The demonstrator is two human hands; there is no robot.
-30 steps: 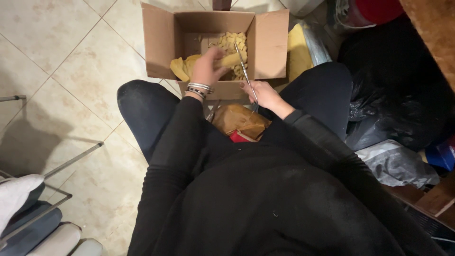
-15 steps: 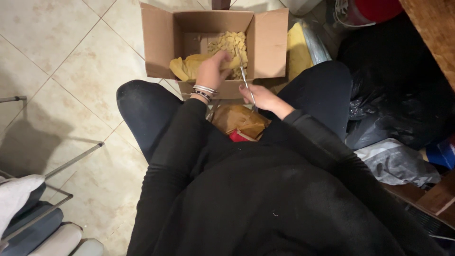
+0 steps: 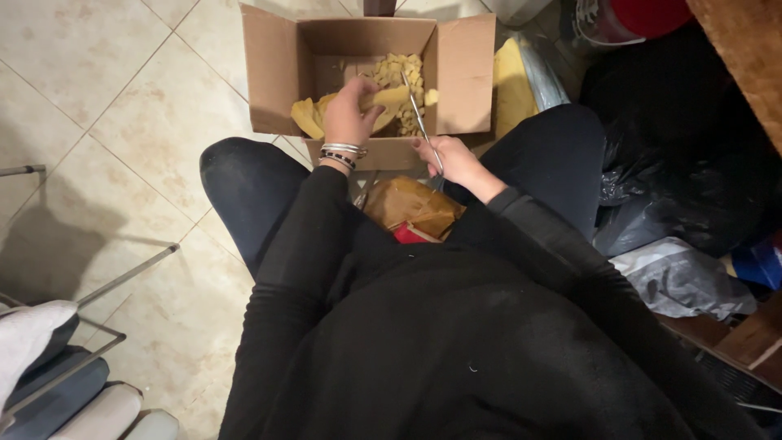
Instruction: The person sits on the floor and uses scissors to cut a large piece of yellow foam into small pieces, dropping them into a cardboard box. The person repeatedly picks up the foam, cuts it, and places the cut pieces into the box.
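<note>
An open cardboard box (image 3: 277, 73) stands on the tiled floor in front of my knees. Inside lie several small yellow foam pieces (image 3: 399, 69) and bigger yellow foam strips. My left hand (image 3: 349, 114), bracelets on the wrist, grips a yellow foam strip (image 3: 389, 98) over the box. My right hand (image 3: 452, 159) holds metal scissors (image 3: 418, 118) whose blades point up to the strip's right end; I cannot tell whether they touch it. A crumpled brown paper bag (image 3: 411, 208) lies between my legs.
A yellow foam sheet (image 3: 509, 81) leans at the box's right side. Black and grey plastic bags (image 3: 676, 204) pile up on the right. A red container (image 3: 652, 15) sits top right. A metal chair frame (image 3: 122, 277) with cushions stands bottom left.
My left hand has turned and brought the foam strip up to the scissors' blades. The scissors have swung slightly to the right over the box.
</note>
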